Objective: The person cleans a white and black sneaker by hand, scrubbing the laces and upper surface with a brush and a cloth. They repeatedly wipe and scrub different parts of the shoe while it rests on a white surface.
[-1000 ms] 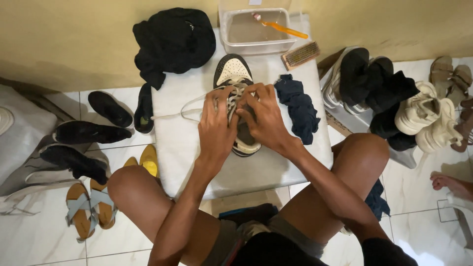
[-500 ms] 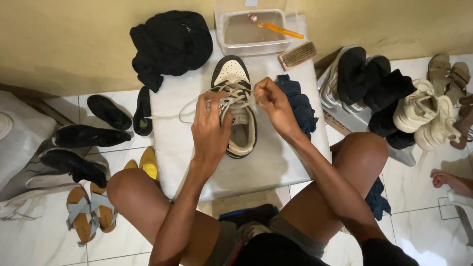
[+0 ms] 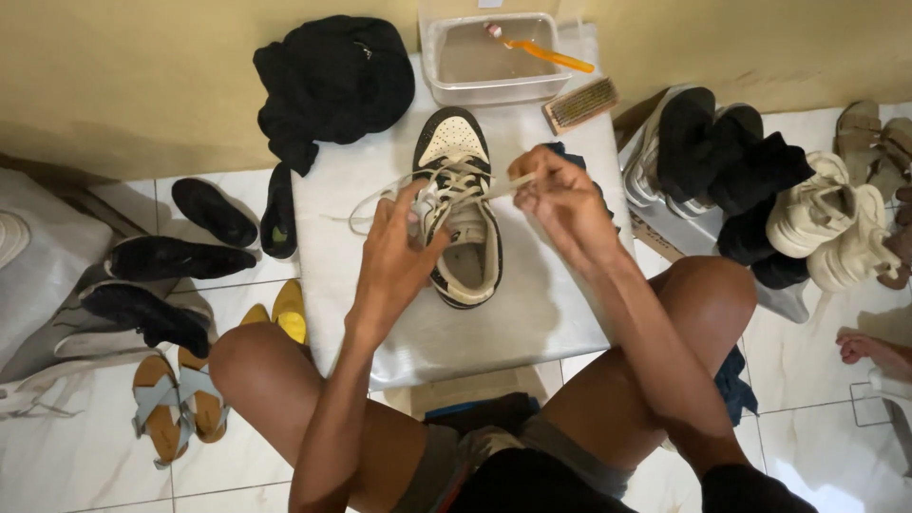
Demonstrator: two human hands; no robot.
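Observation:
A cream and black sneaker (image 3: 463, 218) lies toe-away on a white low table (image 3: 532, 313) between my knees. My left hand (image 3: 399, 256) rests on the sneaker's left side and pinches a cream lace (image 3: 375, 201) that loops out to the left. My right hand (image 3: 560, 195) is raised just right of the shoe, fingers closed on the other lace end, pulled taut across the eyelets.
A clear tub (image 3: 494, 59) with an orange toothbrush (image 3: 546, 52) stands at the table's far edge, a scrub brush (image 3: 579, 103) beside it. A black cloth heap (image 3: 328, 81) lies far left. Shoes crowd the floor: black ones (image 3: 166, 256), sandals (image 3: 176, 404), cream sneakers (image 3: 826, 233). Another person's hand (image 3: 869, 350) shows right.
Both hands were bunched over the sneaker's tongue. They have spread apart, each drawing a lace end outward, and the right hand has lifted to the right.

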